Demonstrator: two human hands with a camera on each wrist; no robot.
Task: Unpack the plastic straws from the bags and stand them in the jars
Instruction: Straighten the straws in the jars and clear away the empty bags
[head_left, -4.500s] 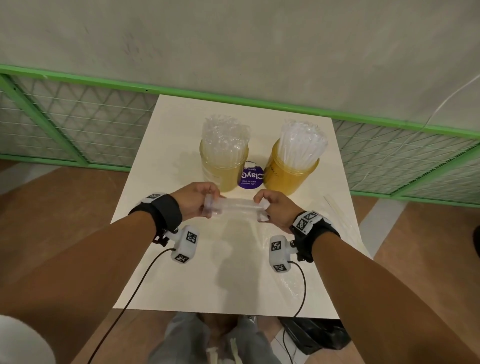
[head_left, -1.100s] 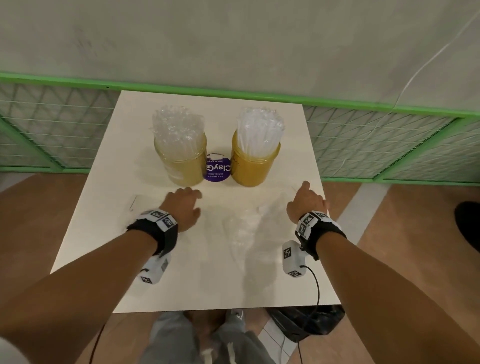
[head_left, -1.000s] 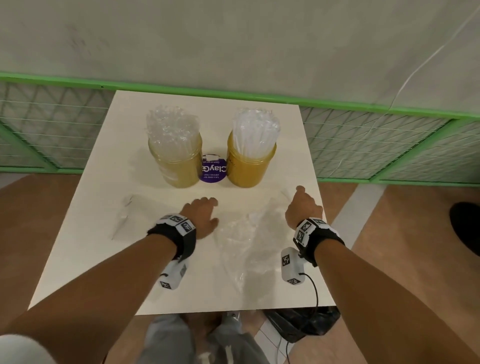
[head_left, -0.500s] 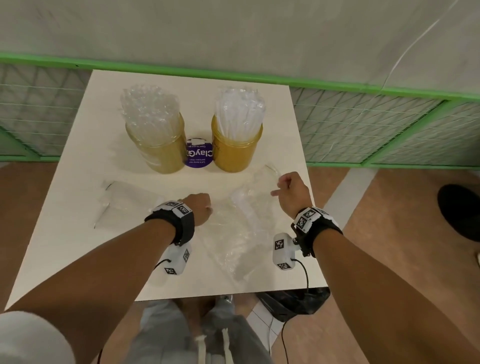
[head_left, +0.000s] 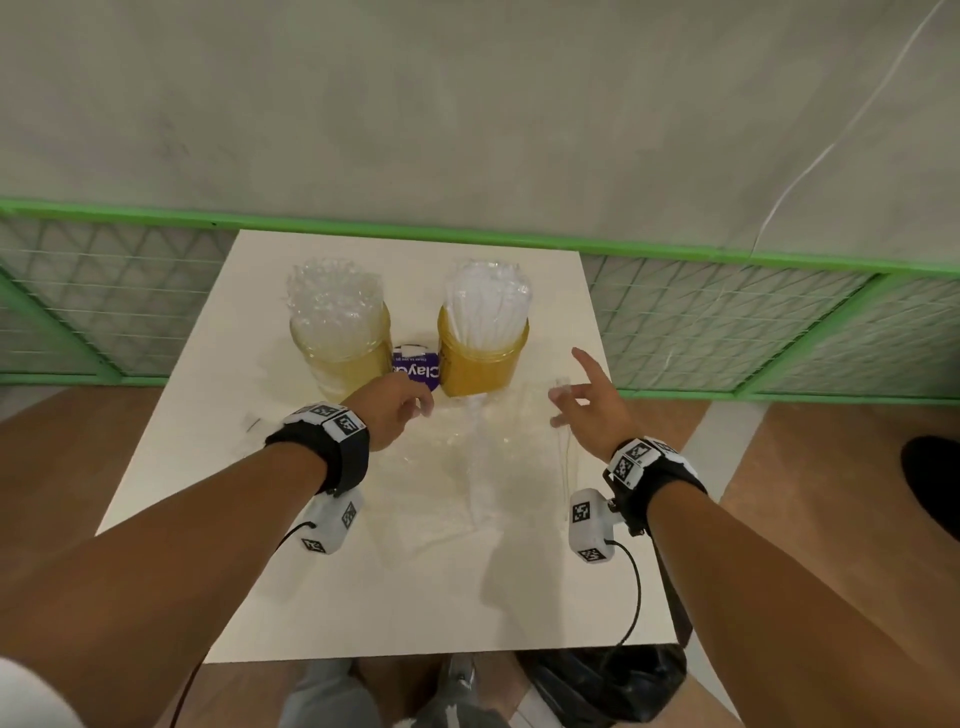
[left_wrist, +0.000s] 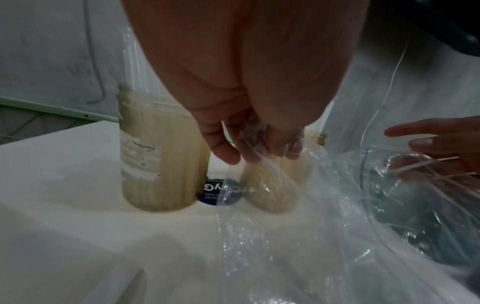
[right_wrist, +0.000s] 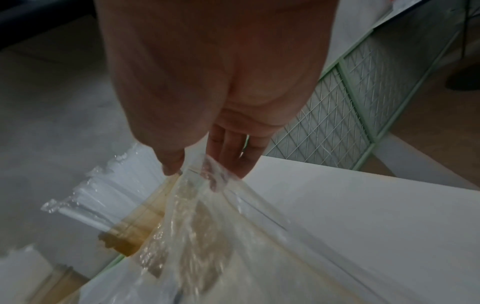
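From the head view, both hands have come up off the table (head_left: 218, 447) since half a second ago, lifting a clear plastic bag (head_left: 483, 457) between them. The left hand (head_left: 387, 410) has curled fingers pinching one top corner; the right hand (head_left: 589, 400) pinches the opposite corner between thumb and a bent finger, its remaining fingers splayed wide. Just beyond the left fingertips stands the left jar (head_left: 340, 348), packed with clear straws; just beyond and between the two hands stands the right jar (head_left: 483, 353), full of white straws. A purple lid (head_left: 415, 366) lies flat between the jars. A second or so earlier the hands were apart and flat near the tabletop, so the bag has only just been gathered and raised.

In the left wrist view, the thumb and fingers (left_wrist: 275, 144) close on crumpled film of the bag (left_wrist: 285, 236), which drapes down and away below them. The left jar (left_wrist: 161, 164) is just beside the thumb, the lid (left_wrist: 215, 189) below the fingertips.

In the right wrist view, the thumb and fingers (right_wrist: 231, 156) nip the bag's (right_wrist: 207, 236) top edge, and the film hangs straight below them with the right jar (right_wrist: 137, 232) beside it. The picture is blurred, and I cannot tell whether any straws remain inside.

Judging from the jars, both brimming, unpacking is near its end; this bag probably wants checking or setting aside.
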